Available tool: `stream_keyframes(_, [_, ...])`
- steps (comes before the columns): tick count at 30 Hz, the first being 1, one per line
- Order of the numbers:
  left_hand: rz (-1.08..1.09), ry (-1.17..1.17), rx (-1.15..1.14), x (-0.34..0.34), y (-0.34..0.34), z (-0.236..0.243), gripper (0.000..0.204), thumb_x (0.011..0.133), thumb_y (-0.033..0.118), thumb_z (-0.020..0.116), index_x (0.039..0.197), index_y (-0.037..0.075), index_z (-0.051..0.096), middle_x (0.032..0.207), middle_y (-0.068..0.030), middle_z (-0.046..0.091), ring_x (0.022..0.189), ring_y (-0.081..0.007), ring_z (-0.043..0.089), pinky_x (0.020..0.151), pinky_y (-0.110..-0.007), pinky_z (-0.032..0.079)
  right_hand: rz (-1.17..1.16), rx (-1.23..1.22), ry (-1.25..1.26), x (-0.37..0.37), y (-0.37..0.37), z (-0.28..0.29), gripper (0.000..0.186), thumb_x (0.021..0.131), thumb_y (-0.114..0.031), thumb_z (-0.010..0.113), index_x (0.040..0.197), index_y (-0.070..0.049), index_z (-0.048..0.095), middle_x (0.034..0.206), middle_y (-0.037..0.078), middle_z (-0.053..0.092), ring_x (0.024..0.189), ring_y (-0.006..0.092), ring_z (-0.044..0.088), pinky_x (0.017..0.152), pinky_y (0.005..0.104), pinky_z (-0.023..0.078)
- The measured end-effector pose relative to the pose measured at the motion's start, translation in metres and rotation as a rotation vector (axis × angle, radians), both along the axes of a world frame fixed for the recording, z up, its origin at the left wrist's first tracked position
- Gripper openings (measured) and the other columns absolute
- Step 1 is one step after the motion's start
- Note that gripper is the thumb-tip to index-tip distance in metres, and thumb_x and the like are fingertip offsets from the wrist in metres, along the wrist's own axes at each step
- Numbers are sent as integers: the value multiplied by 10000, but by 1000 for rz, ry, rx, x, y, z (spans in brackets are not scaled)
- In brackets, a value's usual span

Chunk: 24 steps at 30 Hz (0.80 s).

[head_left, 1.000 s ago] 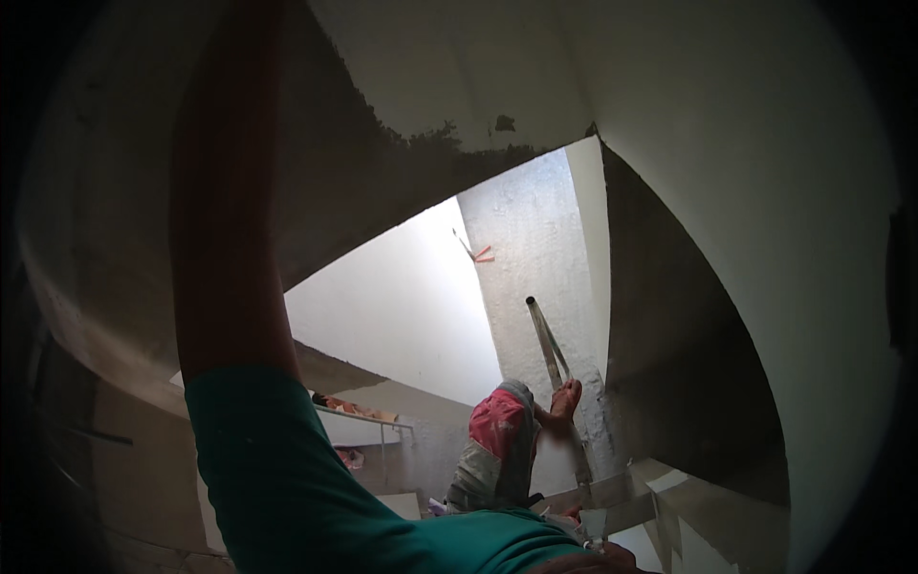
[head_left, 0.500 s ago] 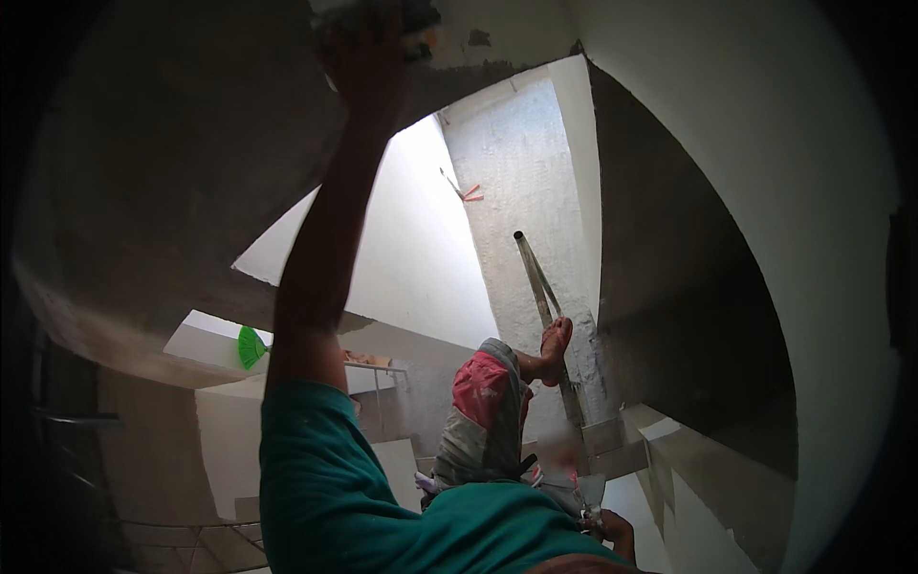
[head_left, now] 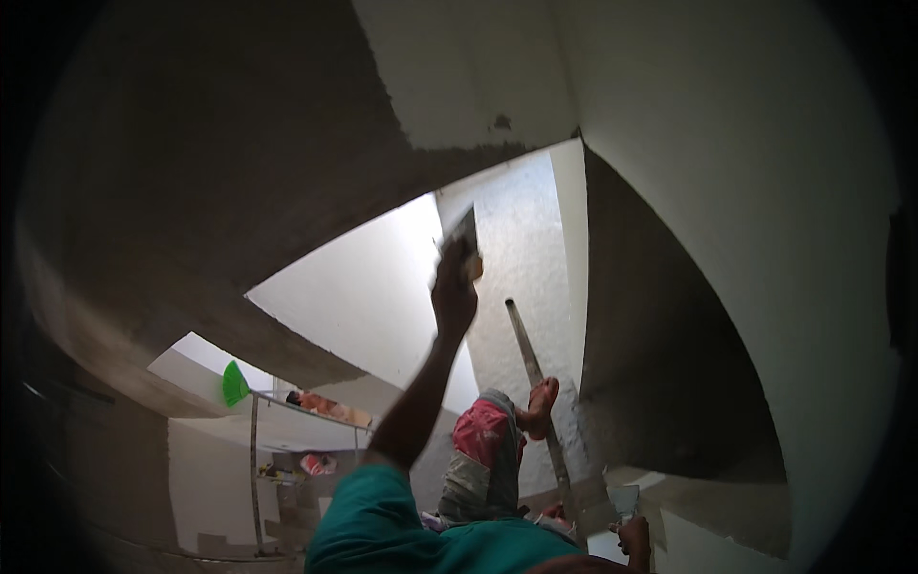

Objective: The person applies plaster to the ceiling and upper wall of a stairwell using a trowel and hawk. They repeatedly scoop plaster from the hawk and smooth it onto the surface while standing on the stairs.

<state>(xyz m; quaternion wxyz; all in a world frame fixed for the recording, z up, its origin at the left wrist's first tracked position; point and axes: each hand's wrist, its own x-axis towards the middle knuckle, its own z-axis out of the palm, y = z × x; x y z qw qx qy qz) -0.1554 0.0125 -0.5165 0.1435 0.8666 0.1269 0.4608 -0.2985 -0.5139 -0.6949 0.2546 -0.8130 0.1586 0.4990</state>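
We see a teal sleeve [head_left: 382, 521], a grey rough ceiling [head_left: 239, 172] beside smooth white plaster [head_left: 727, 191]. Our shorts [head_left: 483, 450] are pink and grey; a green fan-shaped thing [head_left: 233, 384] shows lower left.

My one head camera looks steeply down a stairwell past my raised left hand [head_left: 453, 292]; my fingers sit mid-frame, at arm's length.

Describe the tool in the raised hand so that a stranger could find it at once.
Start at the grey unplastered ceiling and follow the raised arm in the teal sleeve up to the hand. The trowel is the flat dark blade above that fist, unlike the long metal bar beside it.
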Motion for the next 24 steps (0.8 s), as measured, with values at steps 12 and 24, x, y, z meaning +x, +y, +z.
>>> stream_keyframes(12, [-258, 250, -93, -118, -117, -53, 151, 855, 49, 558, 1000, 18, 582, 871, -79, 602, 751, -194, 597, 681, -327, 489, 163, 456, -871, 80, 76, 107, 482, 765, -265, 730, 1134, 4, 574, 891, 287, 626, 856, 457, 611, 716, 472, 493])
stream_keyframes(24, [-522, -182, -1540, -137, -176, -7, 454, 738, -61, 590, 1174, 5, 486, 1079, -124, 574, 988, -251, 593, 851, -403, 516, 258, 585, -910, 84, 112, 206, 616, 725, -138, 741, 1287, -12, 520, 911, 257, 644, 854, 375, 655, 752, 390, 511])
